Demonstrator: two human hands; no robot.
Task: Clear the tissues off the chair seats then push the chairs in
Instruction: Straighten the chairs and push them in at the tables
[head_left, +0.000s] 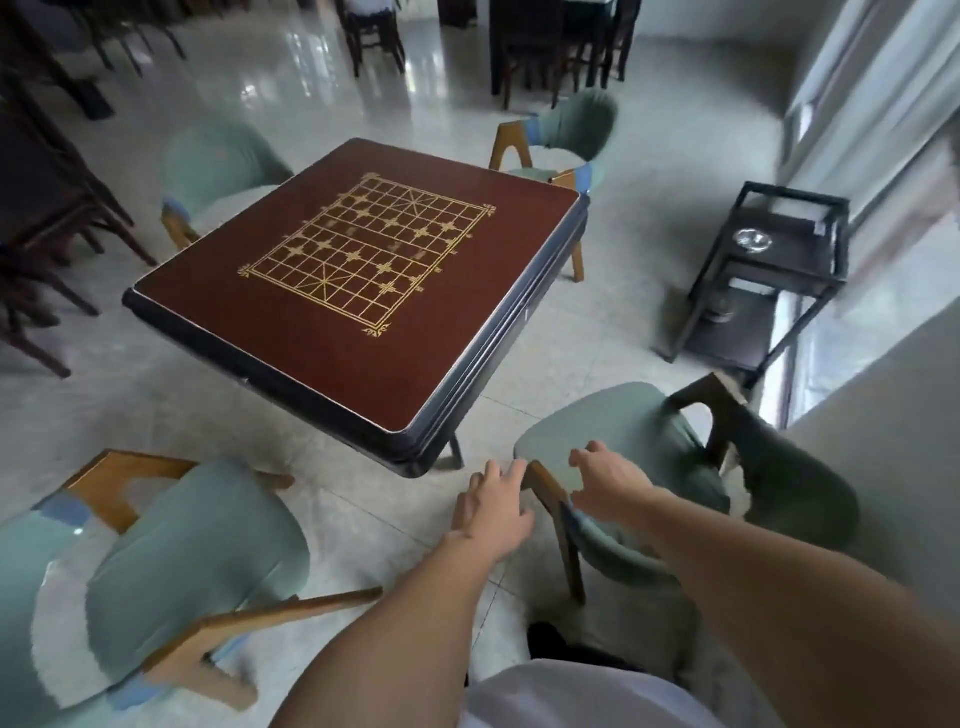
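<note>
The near-right chair (618, 441) stands off the near-right corner of the chess table (358, 270), pulled out and angled away from it; its seat is pale green cloth, bare of tissue as far as the view shows, on a wooden frame with a curved green backrest. The left hand (491, 512) lies by the seat's front corner, fingers straight and slightly apart, touching the edge; the right hand (605, 480) rests on the seat with fingers bent down onto the cloth, whether gripping it I cannot tell.

Left of the table's near corner stands a second green chair (171, 566), also pulled out; a third chair (218, 176) sits tucked against the table's far-left side; a fourth chair (566, 140) stands at the far-right corner; four green chairs in all. Right of the table stands one dark trolley (763, 270) with a glass ashtray (751, 240) on its top shelf; beyond the table are dark wooden chairs (374, 31); the count is unclear.
</note>
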